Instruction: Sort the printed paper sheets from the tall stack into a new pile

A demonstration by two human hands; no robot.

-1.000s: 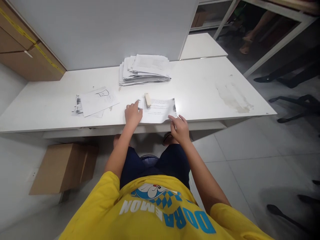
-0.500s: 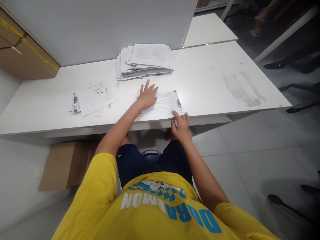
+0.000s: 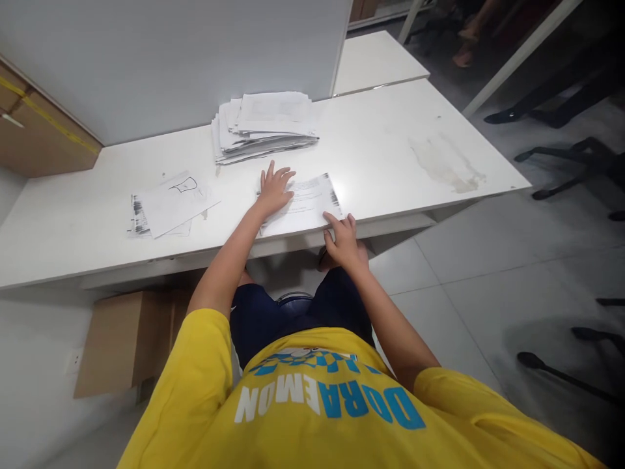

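A printed sheet of paper [image 3: 312,198] lies at the front edge of the white table, with dark barcode-like marks along its right end. My left hand [image 3: 275,190] rests over the sheet's left part, palm down and fingers spread. At the sheet's near right corner is my right hand [image 3: 343,244], its fingers apart and a fingertip touching the paper. The right thumb is just below the table edge. Behind the left hand stands a thick stack of papers [image 3: 266,127]. To the left lie a few loose sheets [image 3: 178,203], the top one bearing a hand-drawn black outline.
The white table [image 3: 375,156] has a grey stain on its right side and a grey panel [image 3: 170,58] behind it. Cardboard boxes [image 3: 53,133] stand at the back left; another cardboard box [image 3: 112,339] sits below the table. Chair legs and a person's feet show at right.
The whole view has shifted, so the table's right half appears further left. Both hands stay in nearly the same places on the sheet, with the left fingers slightly more raised.
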